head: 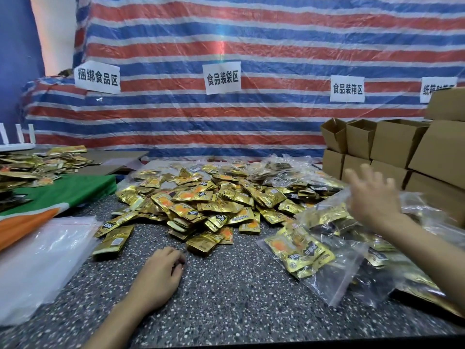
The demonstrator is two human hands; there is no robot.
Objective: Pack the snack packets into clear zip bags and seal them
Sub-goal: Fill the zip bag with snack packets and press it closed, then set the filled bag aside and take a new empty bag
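- Resting on the speckled table (226,298) at six o'clock of the view, the left hand (161,275) is lying knuckles up, its fingers curling under and holding nothing that shows
- The right hand (372,197) is hovering in the air at three o'clock, blurred, its fingers spreading wide and gripping nothing; whether it is touching the plastic beneath it cannot be told
- A loose pile of gold snack packets (201,202) is lying in the middle of the table, at twelve o'clock from the left hand
- A filled zip bag (309,253) is lying flat at four o'clock of the pile, under the right forearm, with gold packets showing through it; whether its seal is closed cannot be told
- More filled bags (284,170) are lying heaped at two o'clock of the pile
- A stack of empty clear zip bags (37,263) is lying at nine o'clock of the left hand
- A green and orange cloth (63,192) is lying at ten o'clock, with a second heap of packets (32,167) beyond it
- Cardboard boxes (392,144) are standing stacked at two o'clock, and a striped tarp (226,46) is hanging behind everything at twelve o'clock
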